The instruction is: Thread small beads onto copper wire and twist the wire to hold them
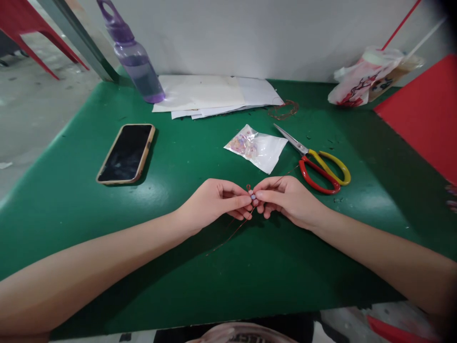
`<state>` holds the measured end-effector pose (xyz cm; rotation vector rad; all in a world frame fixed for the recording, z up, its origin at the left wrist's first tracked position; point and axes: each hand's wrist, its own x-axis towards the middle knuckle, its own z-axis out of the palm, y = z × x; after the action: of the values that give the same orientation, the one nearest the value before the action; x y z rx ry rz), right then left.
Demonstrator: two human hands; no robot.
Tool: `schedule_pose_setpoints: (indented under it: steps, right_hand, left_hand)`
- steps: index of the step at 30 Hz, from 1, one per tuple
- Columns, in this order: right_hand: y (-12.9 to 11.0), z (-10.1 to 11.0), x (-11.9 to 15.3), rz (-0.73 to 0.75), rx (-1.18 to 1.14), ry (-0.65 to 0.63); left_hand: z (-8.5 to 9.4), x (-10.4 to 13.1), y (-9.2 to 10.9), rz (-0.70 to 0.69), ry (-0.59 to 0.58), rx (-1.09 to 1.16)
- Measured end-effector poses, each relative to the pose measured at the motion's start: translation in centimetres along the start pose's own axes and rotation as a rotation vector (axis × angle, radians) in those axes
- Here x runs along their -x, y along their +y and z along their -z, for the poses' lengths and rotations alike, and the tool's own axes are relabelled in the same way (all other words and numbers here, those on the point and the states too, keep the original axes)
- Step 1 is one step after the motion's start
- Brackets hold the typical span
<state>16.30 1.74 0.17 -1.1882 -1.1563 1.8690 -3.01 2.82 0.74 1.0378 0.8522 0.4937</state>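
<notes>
Between my two hands, just above the green table, is a small cluster of beads point(253, 196), pinkish with a bluish one in the middle. My left hand point(228, 200) pinches it from the left between thumb and fingers. From the other side my right hand point(280, 196) pinches the same cluster. A thin reddish cord point(232, 234) trails from the beads down to the left, and a small loop of it stands above them. Behind my hands lies a clear packet point(255, 146) with colourful beads inside. Scissors point(314, 162) with red and yellow handles rest beyond my right hand, blades partly spread.
On the green table point(193, 162) a phone point(125, 153) lies at left. A purple bottle point(137, 62) stands behind it beside white papers point(214, 93). Coiled cord point(284, 110) lies near the papers. Bagged drink cups point(367, 76) and a red panel point(424, 114) are at right.
</notes>
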Motion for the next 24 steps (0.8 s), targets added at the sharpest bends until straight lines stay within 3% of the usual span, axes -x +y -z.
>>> schedule_pose_setpoints:
  steps: [8, 24]
  right_hand:
    - [-0.22, -0.33, 0.29, 0.058, 0.114, 0.025]
    - [-0.38, -0.39, 0.39, 0.069, 0.118, -0.005]
  left_hand:
    - [-0.72, 0.31, -0.11, -0.056, 0.095, -0.017]
    - [-0.37, 0.05, 0.08, -0.037, 0.061, 0.018]
